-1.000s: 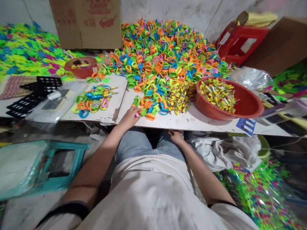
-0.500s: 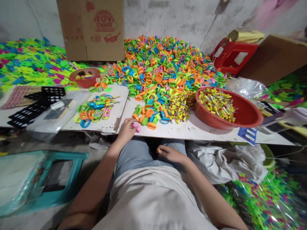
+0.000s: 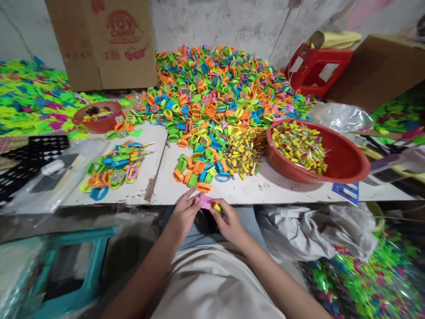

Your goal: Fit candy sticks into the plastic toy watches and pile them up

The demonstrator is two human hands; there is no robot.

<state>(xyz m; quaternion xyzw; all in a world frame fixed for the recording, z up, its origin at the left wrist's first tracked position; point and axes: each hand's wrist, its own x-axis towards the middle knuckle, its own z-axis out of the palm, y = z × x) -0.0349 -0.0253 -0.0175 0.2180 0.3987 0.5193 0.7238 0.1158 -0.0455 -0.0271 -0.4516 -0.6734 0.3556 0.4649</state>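
My left hand (image 3: pixel 184 217) grips a pink toy watch (image 3: pixel 205 201) at the table's front edge, above my lap. Against the watch's right end, my right hand (image 3: pixel 229 221) pinches a small yellow tube (image 3: pixel 216 207) with a red end. Just beyond my fingers lies an orange toy watch (image 3: pixel 203 187), nearest of a loose group of toy watches (image 3: pixel 195 168) in several colours. More yellow tubes (image 3: pixel 244 153) are heaped right of that group.
A red basin (image 3: pixel 348 166) on the right holds many yellow tubes. Behind spreads a large heap of toy watches (image 3: pixel 212 84). A cardboard box (image 3: pixel 106 48) stands back left. More watches (image 3: pixel 113 170) lie on the left board, and a teal stool (image 3: pixel 89 266) stands below.
My left hand has lifted the pink toy watch off the table edge and brought it right. My right hand has risen from my lap with the yellow tube to meet it. The view has shifted.
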